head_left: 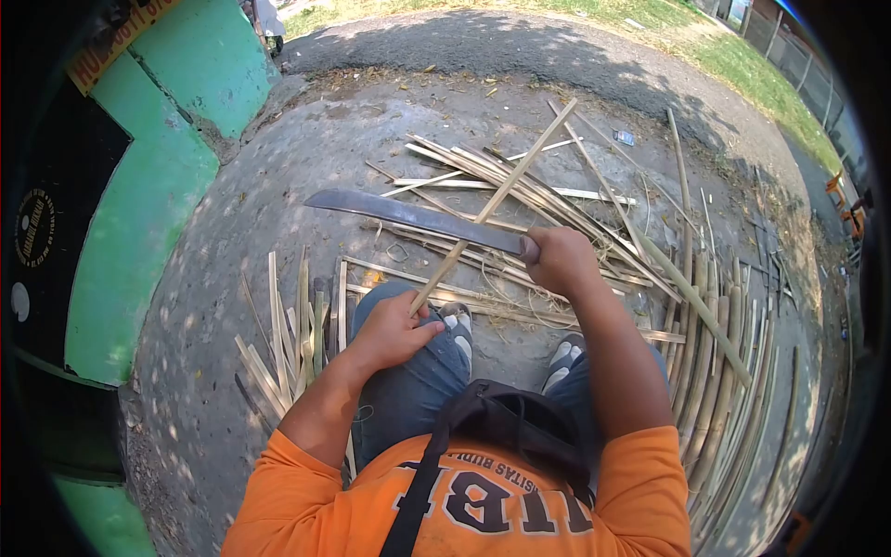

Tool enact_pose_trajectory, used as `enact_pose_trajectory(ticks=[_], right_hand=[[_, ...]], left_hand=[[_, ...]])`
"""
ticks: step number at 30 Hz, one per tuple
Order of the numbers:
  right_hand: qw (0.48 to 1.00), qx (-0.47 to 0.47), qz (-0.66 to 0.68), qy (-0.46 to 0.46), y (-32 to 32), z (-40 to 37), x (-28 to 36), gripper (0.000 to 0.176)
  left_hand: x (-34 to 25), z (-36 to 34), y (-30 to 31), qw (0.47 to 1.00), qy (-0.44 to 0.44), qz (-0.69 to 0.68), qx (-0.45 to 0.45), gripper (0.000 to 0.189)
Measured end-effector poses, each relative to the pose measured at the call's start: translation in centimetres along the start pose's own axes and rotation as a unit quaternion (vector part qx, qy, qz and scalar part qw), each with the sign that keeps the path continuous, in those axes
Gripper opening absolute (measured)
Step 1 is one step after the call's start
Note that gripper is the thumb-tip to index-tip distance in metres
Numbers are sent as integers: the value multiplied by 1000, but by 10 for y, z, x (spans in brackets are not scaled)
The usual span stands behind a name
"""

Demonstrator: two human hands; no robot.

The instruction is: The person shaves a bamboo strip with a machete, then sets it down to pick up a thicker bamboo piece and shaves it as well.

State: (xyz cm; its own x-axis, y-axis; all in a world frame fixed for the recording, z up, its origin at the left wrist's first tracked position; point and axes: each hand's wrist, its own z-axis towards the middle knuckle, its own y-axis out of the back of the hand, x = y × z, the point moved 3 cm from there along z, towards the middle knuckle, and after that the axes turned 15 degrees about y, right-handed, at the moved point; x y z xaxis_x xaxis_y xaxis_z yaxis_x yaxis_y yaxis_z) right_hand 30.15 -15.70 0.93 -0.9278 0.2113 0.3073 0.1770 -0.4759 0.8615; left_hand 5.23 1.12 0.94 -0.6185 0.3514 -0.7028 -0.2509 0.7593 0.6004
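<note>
- The right hand [560, 260] has its grip clamped round the handle of a machete [418, 216], with the blade reaching out to the left above the knees.
- The left hand [394, 332] has its grip closed on the near end of a long bamboo strip [509, 183], which slants up and away, crossing the blade.
- Split strips [464, 167] lie piled ahead and thicker slats [715, 371] to the right, all on concrete ground [278, 158].
- My worry is that the blade sits near the left fingers and the knee, so a skid along the smooth strip could carry the edge onto them.

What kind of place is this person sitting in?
Probably an outdoor bamboo-working spot by a road. Cut strips cover the concrete ground, grass grows beyond, and the left hand holds a bamboo strip, the right hand a machete.
</note>
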Motion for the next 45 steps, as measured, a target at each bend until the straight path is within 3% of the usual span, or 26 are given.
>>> enact_pose_trajectory(ticks=[2, 6, 10, 13, 30, 33, 39, 42, 45], right_hand=[[999, -27, 5, -36, 0, -2, -16, 16], [999, -32, 10, 6, 2, -5, 4, 14], [997, 59, 21, 55, -12, -5, 30, 10], [997, 67, 14, 36, -18, -3, 13, 11], [998, 19, -15, 62, -17, 0, -10, 16], [998, 16, -26, 58, -14, -1, -12, 16], [999, -31, 1, -39, -3, -6, -31, 13], [997, -65, 6, 29, -5, -6, -11, 11], [995, -2, 12, 97, -6, -7, 20, 9]], left_hand=[[2, 0, 0, 1000, -5, -6, 3, 35], [4, 5, 0, 1000, -5, 2, 4, 34], [4, 6, 0, 1000, -4, 25, 8, 37], [4, 3, 0, 1000, 0, 23, 2, 35], [7, 7, 0, 1000, -6, 12, 7, 32], [10, 9, -1, 1000, -1, 1, 12, 32], [18, 11, 2, 1000, -8, -25, 15, 32], [18, 13, 2, 999, -11, -35, 17, 32], [18, 15, 0, 999, -18, -36, 19, 32]])
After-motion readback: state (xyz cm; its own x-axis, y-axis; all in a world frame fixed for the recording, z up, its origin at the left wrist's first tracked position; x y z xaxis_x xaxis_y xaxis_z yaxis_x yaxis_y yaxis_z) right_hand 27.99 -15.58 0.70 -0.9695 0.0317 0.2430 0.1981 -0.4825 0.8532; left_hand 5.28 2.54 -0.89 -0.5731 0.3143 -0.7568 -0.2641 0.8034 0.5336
